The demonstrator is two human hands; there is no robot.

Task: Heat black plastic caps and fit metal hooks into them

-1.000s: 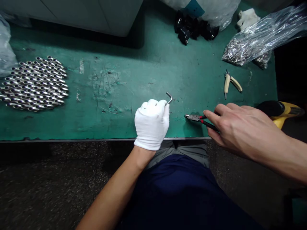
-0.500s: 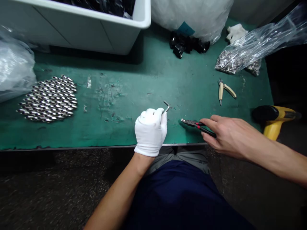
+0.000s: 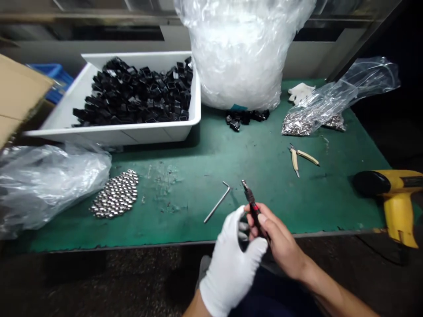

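My right hand (image 3: 279, 240), bare, is closed around black-and-red pliers (image 3: 250, 197) pointing away over the bench edge. A small shiny metal piece (image 3: 243, 183) sits at the tip of the jaws. Beside it my left hand (image 3: 231, 259), in a white glove, is curved with thumb and fingers apart. Its fingertips come close to the plier handles; whether they touch them I cannot tell. On the green bench (image 3: 185, 185), left of the pliers, lies an L-shaped hex key (image 3: 216, 204).
A cluster of metal sleeves (image 3: 116, 196) lies at left beside a plastic bag (image 3: 56, 180). Behind stand a white bin (image 3: 148, 132) of black parts and a large bag (image 3: 241, 57). To the right are cream-handled cutters (image 3: 294, 162), a bag of small metal pieces (image 3: 297, 123) and a yellow heat gun (image 3: 398, 207).
My left hand has let go of the hex key, now lying on the bench, and moved beside the pliers. My right hand brought the pliers inward. The view has tilted up.
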